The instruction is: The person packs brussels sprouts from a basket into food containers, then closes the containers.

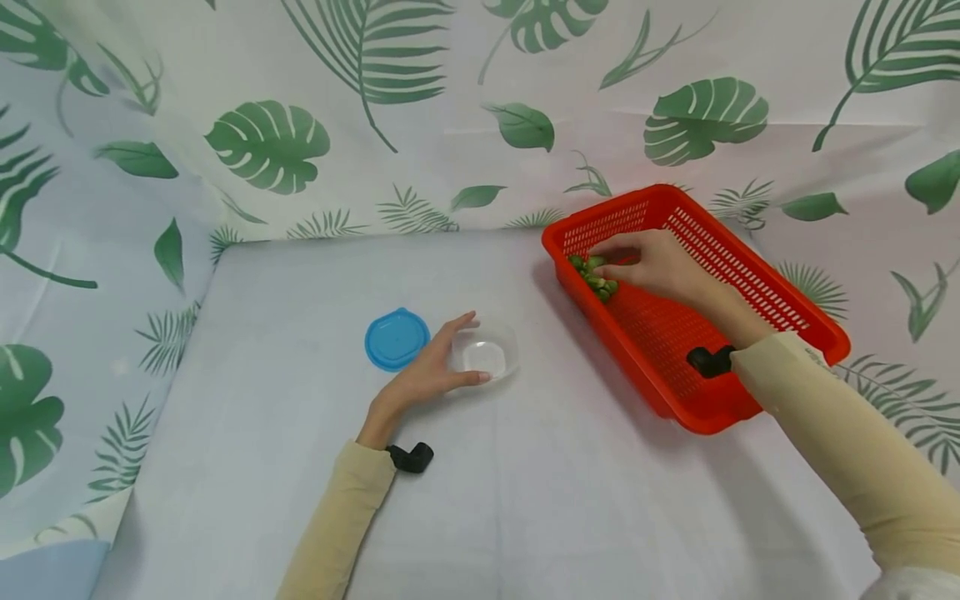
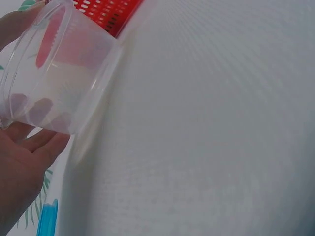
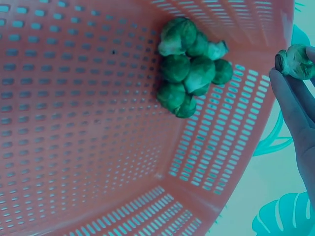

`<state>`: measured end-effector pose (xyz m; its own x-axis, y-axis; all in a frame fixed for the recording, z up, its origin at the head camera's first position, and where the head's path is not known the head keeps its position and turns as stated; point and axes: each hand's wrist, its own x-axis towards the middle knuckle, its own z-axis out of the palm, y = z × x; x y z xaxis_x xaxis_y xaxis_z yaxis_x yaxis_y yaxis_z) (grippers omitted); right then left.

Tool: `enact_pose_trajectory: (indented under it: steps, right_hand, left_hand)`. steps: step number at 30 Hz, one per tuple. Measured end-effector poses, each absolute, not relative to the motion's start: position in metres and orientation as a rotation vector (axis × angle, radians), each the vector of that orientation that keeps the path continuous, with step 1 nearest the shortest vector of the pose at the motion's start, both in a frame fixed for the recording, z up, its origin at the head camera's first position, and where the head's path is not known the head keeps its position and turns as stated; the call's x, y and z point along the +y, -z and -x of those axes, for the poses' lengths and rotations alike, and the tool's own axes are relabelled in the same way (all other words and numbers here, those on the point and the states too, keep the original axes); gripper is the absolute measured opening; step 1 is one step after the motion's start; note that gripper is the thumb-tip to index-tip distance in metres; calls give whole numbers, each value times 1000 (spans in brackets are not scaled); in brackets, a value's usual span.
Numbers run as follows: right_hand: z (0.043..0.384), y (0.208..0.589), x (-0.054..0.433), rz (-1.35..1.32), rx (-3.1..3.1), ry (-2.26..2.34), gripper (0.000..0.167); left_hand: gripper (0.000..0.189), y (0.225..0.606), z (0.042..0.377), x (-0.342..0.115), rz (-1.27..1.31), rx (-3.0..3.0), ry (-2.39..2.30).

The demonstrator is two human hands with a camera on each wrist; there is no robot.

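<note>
Sprout (image 3: 297,62) pinched in right grip (image 1: 654,265); cup (image 1: 489,352) within left grip (image 1: 433,365).

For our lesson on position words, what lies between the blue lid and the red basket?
In the head view, the left hand and the clear container it holds lie between the blue lid and red basket; bare tabletop separates container and basket.

Bright red, blue and green on a plain pale grey surface (image 1: 300,467).
The slotted basket (image 1: 652,333) by the surface's far right corner is solid red; the Brussels sprouts (image 1: 604,289) in its left corner are mottled light and darker green. Toward the surface's left edge, the lid (image 1: 396,340) is blue. The cup (image 1: 486,357) is colourless, the sleeves (image 1: 341,517) plain beige, the backdrop (image 1: 442,108) whitish with green leaves.
</note>
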<state>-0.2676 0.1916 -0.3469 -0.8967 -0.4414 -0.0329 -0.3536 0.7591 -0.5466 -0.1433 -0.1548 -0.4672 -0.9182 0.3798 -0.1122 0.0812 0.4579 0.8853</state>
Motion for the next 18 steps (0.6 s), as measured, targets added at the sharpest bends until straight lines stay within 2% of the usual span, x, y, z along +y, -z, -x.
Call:
enact_pose_trajectory:
  steps: [18]
  right_hand:
    - [243,328,171,677,2743,878,29]
  left_hand:
    - [101,469,141,-156,-387,2391,-1487]
